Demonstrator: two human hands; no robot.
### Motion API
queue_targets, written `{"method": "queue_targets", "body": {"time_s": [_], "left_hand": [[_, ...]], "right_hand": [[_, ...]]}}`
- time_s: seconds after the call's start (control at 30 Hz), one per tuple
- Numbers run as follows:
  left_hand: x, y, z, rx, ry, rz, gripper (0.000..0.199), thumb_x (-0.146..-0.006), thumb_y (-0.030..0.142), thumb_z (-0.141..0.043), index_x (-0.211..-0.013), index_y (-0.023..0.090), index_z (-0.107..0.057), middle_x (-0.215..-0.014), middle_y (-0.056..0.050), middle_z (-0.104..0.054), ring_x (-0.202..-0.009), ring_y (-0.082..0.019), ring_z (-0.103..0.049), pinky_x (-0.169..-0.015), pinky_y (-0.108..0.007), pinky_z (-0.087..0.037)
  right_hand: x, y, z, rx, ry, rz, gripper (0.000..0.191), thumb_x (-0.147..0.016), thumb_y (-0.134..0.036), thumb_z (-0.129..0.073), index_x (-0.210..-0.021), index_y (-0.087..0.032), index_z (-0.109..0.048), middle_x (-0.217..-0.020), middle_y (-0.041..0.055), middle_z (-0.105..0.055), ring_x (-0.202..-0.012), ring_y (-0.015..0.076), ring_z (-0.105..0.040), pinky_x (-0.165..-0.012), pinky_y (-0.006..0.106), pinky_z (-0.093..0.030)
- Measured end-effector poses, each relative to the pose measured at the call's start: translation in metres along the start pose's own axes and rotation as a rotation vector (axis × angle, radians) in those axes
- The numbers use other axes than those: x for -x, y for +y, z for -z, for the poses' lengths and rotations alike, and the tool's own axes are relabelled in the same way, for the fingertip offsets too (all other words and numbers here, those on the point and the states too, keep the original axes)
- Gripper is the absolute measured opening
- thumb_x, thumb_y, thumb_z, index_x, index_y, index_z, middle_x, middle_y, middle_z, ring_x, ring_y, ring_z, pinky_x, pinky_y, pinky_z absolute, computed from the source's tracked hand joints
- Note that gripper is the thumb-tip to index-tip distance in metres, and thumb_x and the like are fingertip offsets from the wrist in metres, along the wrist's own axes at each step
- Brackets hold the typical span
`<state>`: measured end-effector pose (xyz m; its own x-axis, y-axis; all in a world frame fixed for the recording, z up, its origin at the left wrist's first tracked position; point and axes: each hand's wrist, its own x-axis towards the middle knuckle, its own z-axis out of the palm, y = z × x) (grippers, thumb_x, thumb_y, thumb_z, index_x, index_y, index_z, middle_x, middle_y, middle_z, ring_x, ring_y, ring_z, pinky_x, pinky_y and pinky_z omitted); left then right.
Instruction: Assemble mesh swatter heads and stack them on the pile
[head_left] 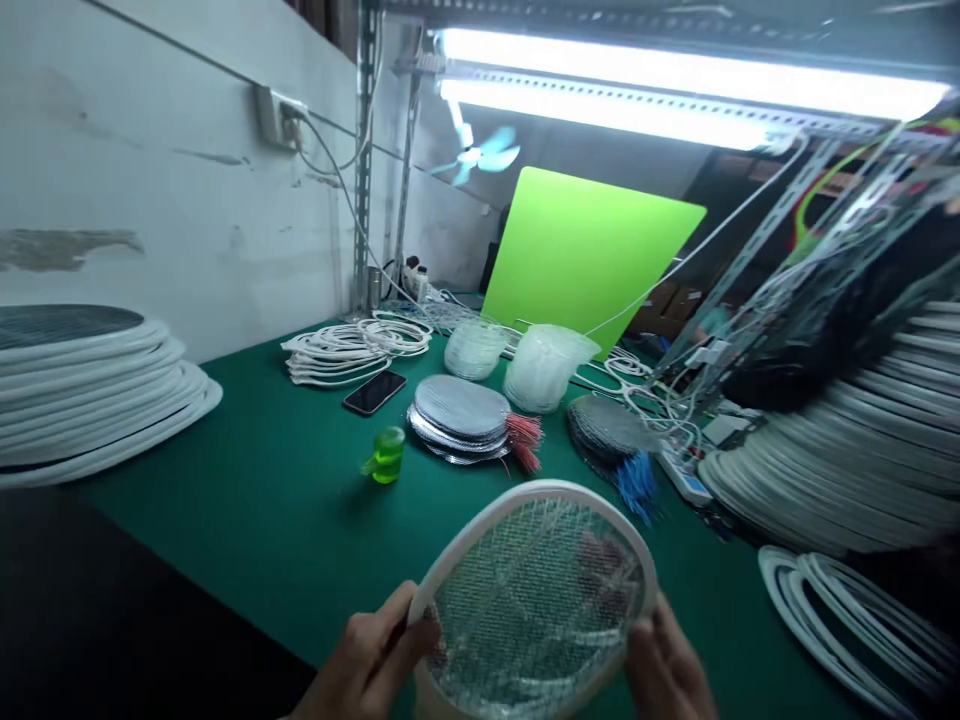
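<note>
Both of my hands hold a white oval frame (540, 488) with mesh across it, like the head of a mosquito swatter, tilted up above the green table. My left hand (371, 655) pinches its left rim between thumb and fingers. On the opposite rim, my right hand (667, 660) grips with the thumb on the near face; it is somewhat blurred. Shiny clear film or glare shows over the mesh. Beyond the frame lies a stack of round silvery mesh sheets (461, 405) with red wires (525, 440). Darker mesh sheets (607, 428) with blue wires (636, 485) lie to the right.
Stacked white frames stand left (97, 400) and right (840, 480), with loose white rings (847, 620) near the right edge. A green tape roll (388, 455), a phone (375, 392), white ring bundles (337, 352) and clear plastic discs (547, 365) occupy the table. Behind rises a green board (585, 255).
</note>
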<state>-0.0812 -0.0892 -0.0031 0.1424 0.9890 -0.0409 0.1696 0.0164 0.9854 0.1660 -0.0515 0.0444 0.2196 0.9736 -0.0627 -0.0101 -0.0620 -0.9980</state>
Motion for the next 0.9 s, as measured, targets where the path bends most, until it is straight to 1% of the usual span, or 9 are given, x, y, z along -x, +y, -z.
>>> {"method": "queue_targets", "body": {"time_s": [0.1, 0.17, 0.33, 0.43, 0.5, 0.6, 0.73, 0.8, 0.9], "left_hand": [[0.000, 0.007, 0.022, -0.150, -0.018, -0.171, 0.033, -0.095, 0.050, -0.045, -0.093, 0.022, -0.061, -0.069, 0.000, -0.060, -0.060, -0.013, -0.055, -0.058, -0.018, -0.044], [-0.005, 0.016, 0.037, -0.240, 0.022, -0.291, 0.024, -0.094, 0.044, -0.052, -0.099, 0.024, -0.063, -0.074, 0.001, -0.064, -0.062, -0.012, -0.058, -0.058, -0.016, -0.044], [-0.020, 0.025, 0.052, -0.244, 0.242, -0.298, 0.016, -0.086, 0.040, -0.066, -0.091, 0.025, -0.067, -0.076, 0.005, -0.066, -0.062, -0.010, -0.059, -0.053, -0.012, -0.043], [-0.026, 0.021, 0.042, -0.146, 0.187, -0.314, 0.013, -0.089, 0.036, -0.064, -0.094, 0.025, -0.068, -0.081, 0.004, -0.067, -0.071, -0.011, -0.062, -0.060, -0.013, -0.047], [-0.030, 0.020, 0.034, -0.109, 0.120, -0.390, 0.012, -0.090, 0.031, -0.064, -0.100, 0.025, -0.068, -0.087, 0.003, -0.069, -0.077, -0.011, -0.064, -0.067, -0.014, -0.049], [-0.034, 0.024, 0.026, -0.112, 0.067, -0.512, 0.018, -0.089, 0.027, -0.066, -0.106, 0.025, -0.067, -0.094, 0.001, -0.070, -0.082, -0.012, -0.066, -0.075, -0.016, -0.050], [-0.036, 0.031, 0.027, -0.201, 0.027, -0.554, 0.023, -0.096, 0.030, -0.054, -0.117, 0.022, -0.061, -0.104, -0.004, -0.069, -0.093, -0.014, -0.065, -0.082, -0.019, -0.049], [-0.034, 0.032, 0.029, -0.235, -0.009, -0.529, 0.021, -0.099, 0.029, -0.048, -0.114, 0.020, -0.060, -0.098, -0.004, -0.069, -0.086, -0.013, -0.065, -0.075, -0.017, -0.049], [-0.033, 0.032, 0.031, -0.256, 0.032, -0.565, 0.017, -0.099, 0.027, -0.047, -0.103, 0.018, -0.061, -0.084, -0.002, -0.065, -0.071, -0.011, -0.061, -0.065, -0.017, -0.046]], "right_hand": [[-0.026, -0.040, 0.009, 0.168, -0.119, 0.250, 0.058, -0.077, -0.060, -0.065, -0.124, -0.027, -0.062, -0.123, 0.0073, -0.064, -0.102, 0.0263, -0.062, -0.078, 0.029, -0.052], [-0.035, -0.042, 0.009, 0.200, -0.193, 0.325, 0.044, -0.078, -0.053, -0.068, -0.112, -0.027, -0.068, -0.110, 0.0055, -0.068, -0.089, 0.0223, -0.063, -0.068, 0.024, -0.052], [-0.034, 0.018, 0.016, 0.121, -0.249, 0.138, 0.036, -0.078, -0.051, -0.069, -0.103, -0.025, -0.071, -0.103, 0.0059, -0.070, -0.093, 0.0260, -0.064, -0.073, 0.030, -0.055], [-0.026, 0.045, 0.028, 0.138, -0.240, 0.009, 0.045, -0.076, -0.055, -0.070, -0.108, -0.023, -0.070, -0.101, 0.0079, -0.071, -0.093, 0.0287, -0.066, -0.078, 0.036, -0.056], [-0.017, 0.039, 0.031, 0.209, -0.232, 0.041, 0.053, -0.080, -0.056, -0.064, -0.123, -0.026, -0.063, -0.122, 0.0092, -0.065, -0.109, 0.0316, -0.062, -0.082, 0.038, -0.056], [-0.004, 0.005, 0.018, 0.498, -0.181, 0.386, 0.064, -0.085, -0.053, -0.059, -0.142, -0.030, -0.044, -0.143, 0.0070, -0.049, -0.130, 0.0322, -0.046, -0.088, 0.036, -0.053], [0.003, -0.030, -0.015, 0.864, -0.278, 1.039, 0.036, -0.088, -0.030, -0.064, -0.124, -0.027, -0.061, -0.109, 0.0028, -0.070, -0.102, 0.0205, -0.064, -0.097, 0.031, -0.044], [0.003, -0.034, -0.028, 0.898, -0.304, 1.172, 0.027, -0.088, -0.020, -0.062, -0.116, -0.022, -0.064, -0.096, 0.0022, -0.073, -0.086, 0.0159, -0.066, -0.089, 0.027, -0.045], [0.002, -0.030, -0.035, 0.894, -0.246, 1.240, 0.025, -0.086, -0.016, -0.065, -0.111, -0.017, -0.065, -0.092, 0.0046, -0.073, -0.082, 0.0159, -0.066, -0.084, 0.026, -0.046]]}}
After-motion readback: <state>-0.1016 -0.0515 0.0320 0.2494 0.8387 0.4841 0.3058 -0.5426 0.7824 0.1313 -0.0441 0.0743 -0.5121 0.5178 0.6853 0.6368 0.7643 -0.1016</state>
